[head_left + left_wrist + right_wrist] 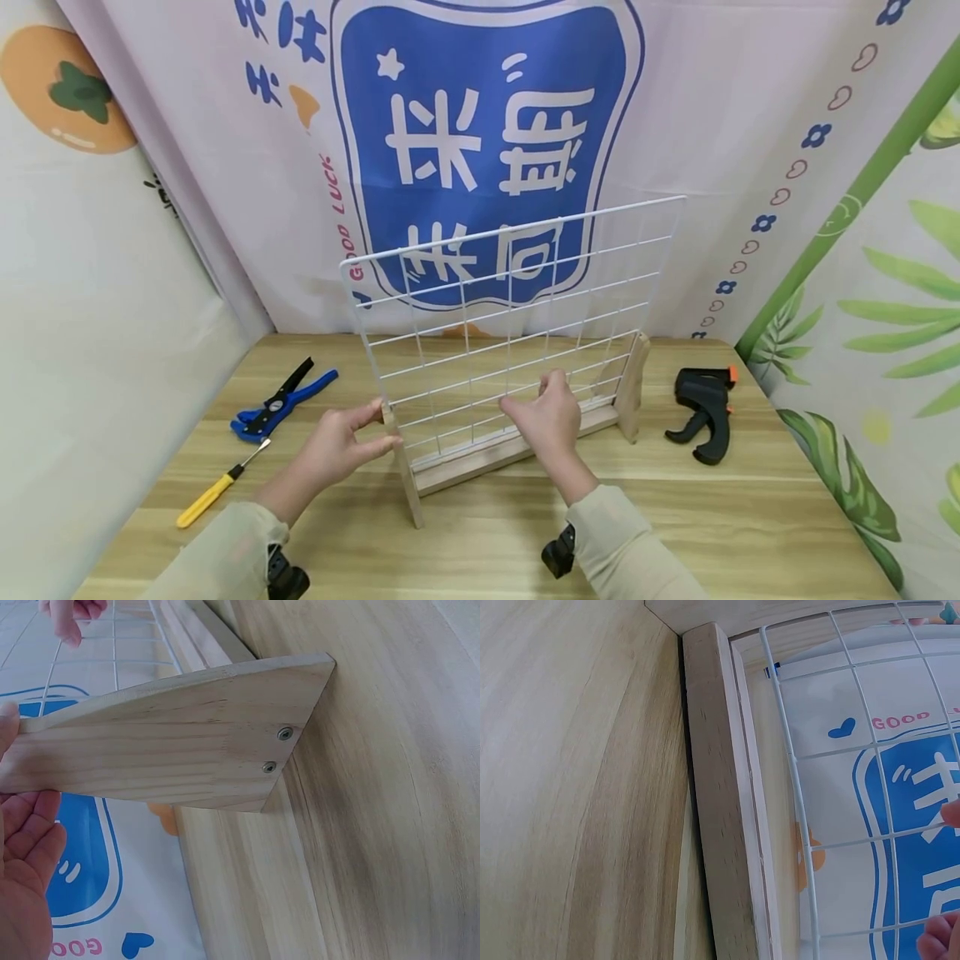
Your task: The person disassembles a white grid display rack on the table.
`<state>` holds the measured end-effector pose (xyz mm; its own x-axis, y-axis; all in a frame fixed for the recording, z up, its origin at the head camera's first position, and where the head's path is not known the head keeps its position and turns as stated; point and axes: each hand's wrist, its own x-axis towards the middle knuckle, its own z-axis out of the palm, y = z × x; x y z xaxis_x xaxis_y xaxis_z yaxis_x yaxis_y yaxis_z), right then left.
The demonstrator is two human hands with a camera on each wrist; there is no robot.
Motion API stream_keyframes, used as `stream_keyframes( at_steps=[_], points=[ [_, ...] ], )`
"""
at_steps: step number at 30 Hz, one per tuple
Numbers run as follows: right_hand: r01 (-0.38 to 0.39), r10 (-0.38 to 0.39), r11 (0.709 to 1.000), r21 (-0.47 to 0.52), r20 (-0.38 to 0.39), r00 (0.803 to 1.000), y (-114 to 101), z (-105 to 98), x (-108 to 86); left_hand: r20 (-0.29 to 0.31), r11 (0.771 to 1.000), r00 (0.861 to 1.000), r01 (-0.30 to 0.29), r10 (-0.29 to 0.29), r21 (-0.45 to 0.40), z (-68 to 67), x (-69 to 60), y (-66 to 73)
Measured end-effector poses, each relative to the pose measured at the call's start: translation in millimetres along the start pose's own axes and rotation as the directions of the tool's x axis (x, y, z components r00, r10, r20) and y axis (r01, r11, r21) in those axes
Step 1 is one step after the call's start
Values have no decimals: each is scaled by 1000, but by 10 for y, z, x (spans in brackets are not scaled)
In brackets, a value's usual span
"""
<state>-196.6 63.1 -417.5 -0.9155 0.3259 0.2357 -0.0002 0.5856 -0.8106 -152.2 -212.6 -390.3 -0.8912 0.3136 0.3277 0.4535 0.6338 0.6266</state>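
Note:
A white wire grid [487,333] stands upright in a wooden stand, its lower edge along the wooden crossbar [480,458]. My left hand [337,454] holds the upper end of the left wooden side panel [172,742], thumb on one edge and fingers on the other. Two screw heads [285,733] show near that panel's lower end. My right hand [551,417] pinches the grid's wires around its lower middle; in the right wrist view only its fingertips [937,937] show at the edge. The right wooden side panel [633,387] stands at the grid's other end.
Blue-and-black cutting pliers [277,404] and a yellow-handled screwdriver [210,498] lie left of the stand. On the right lies a black clamp [703,412] with orange parts. A printed cloth [712,125] hangs behind the wood-grain table [675,533].

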Motion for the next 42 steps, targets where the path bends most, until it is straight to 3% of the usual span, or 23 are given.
stream_keyframes(
  at_steps=[19, 42],
  points=[
    [42, -41, 999, 21, -39, 998, -44, -40, 13, -24, 998, 998, -55, 55, 20, 2, 0, -16],
    [65, -63, 997, 30, -58, 996, -116, -88, 33, -2, 1000, 1000, -16, 17, 20, 6, -2, -10]
  ],
)
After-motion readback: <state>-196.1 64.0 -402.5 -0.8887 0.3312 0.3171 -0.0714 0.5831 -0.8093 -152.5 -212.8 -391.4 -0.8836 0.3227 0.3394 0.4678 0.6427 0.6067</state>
